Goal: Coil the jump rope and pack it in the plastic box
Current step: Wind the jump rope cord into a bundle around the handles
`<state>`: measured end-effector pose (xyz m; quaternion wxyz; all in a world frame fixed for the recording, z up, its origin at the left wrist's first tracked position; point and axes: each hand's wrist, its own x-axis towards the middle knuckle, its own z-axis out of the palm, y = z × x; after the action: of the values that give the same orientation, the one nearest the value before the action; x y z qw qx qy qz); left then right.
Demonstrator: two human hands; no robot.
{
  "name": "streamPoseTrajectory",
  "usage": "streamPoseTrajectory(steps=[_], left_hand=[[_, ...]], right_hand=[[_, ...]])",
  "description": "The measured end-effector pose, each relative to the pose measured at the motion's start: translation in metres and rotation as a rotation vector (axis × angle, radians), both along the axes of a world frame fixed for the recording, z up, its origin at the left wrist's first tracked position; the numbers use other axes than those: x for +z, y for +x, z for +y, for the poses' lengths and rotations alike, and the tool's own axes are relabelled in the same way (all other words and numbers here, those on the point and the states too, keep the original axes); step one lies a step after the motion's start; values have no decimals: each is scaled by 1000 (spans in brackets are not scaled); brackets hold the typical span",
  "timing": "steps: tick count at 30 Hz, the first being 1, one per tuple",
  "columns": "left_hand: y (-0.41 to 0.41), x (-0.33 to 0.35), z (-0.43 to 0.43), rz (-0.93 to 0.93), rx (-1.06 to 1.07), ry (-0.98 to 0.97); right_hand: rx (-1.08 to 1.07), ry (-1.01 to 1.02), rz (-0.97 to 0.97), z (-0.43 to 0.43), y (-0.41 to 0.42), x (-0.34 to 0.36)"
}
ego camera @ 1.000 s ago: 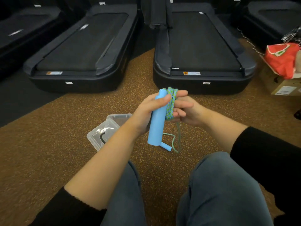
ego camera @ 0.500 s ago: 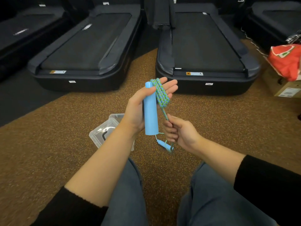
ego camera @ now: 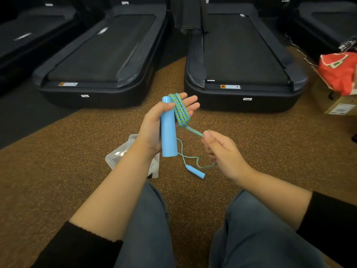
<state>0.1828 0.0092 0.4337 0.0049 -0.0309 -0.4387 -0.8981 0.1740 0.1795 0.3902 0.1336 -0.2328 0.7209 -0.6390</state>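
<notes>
My left hand [ego camera: 154,124] holds one light blue jump rope handle [ego camera: 168,130] upright under the thumb. Several loops of green-and-blue braided rope [ego camera: 180,111] lie wound across its spread fingers. My right hand [ego camera: 222,151], lower and to the right, pinches the rope strand that leads down from the coil. The remaining rope [ego camera: 190,158] trails to the floor, where the second blue handle [ego camera: 195,171] lies. The clear plastic box [ego camera: 123,153] sits on the floor behind my left wrist, partly hidden by my forearm.
I sit on brown speckled carpet [ego camera: 58,161] with my knees in jeans at the bottom. Two black treadmills [ego camera: 100,55] [ego camera: 243,55] lie ahead. A cardboard box [ego camera: 340,105] with a red bag [ego camera: 340,70] on it stands at the right edge.
My right hand left the coil, dropped, then moved out to the right, drawing the strand taut. My left fingers opened out flat. More rope and the second handle now show on the floor.
</notes>
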Motion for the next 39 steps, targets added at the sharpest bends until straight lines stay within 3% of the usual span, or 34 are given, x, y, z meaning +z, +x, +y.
streamPoseTrajectory(steps=[7,15,20,29,35,39], left_hand=[[0,-2,-8,-31,-7,125],[-3,-3,-3,-51,-25,129],[1,-1,-1,-86,-77,-19],[11,6,6,-80,-179,-462],[13,14,16,-12,-371,-427],[17,11,22,7,-438,-352]], right_hand=[[-98,14,97,1,1,3],[-26,211,345,2,8,16],[-35,244,450,-1,4,25],[-132,507,806,0,-26,58],[-112,574,946,-1,-40,79],[-105,611,897,-8,-50,88]])
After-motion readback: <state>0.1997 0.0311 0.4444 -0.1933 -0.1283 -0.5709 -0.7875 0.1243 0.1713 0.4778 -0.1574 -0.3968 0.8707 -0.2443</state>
